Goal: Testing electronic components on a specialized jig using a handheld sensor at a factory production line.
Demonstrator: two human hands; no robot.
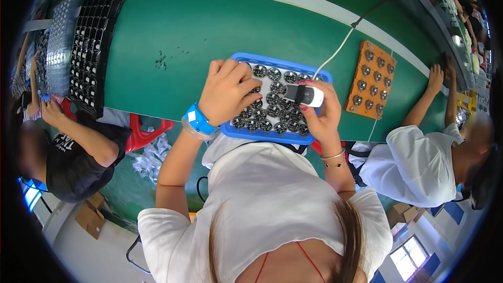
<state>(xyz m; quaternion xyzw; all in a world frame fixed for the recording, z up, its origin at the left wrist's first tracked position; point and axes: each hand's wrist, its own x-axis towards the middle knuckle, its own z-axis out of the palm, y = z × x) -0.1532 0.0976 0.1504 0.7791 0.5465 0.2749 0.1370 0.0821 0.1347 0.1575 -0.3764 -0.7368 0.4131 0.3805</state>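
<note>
A blue tray [277, 137] with a white lining lies in front of me on the green table. Several round black parts with shiny metal bits [273, 111] sit in it in rows. Over the tray's left side my left hand [228, 91] is bent, its fingertips round one black part [255, 89]; the thumb is mostly hidden. My right hand [326, 112] grips a white and black handheld device [306, 95] above the right half of the tray, its dark end toward the parts. A white cable [335, 51] comes down to this hand.
An orange board [371, 80] carrying several round parts lies to the right. A black compartment tray [97, 47] stands at the left, beside clear plastic trays [62, 47]. Small black bits [161, 62] are scattered on the table [209, 26]. Co-workers sit on both sides [414, 162].
</note>
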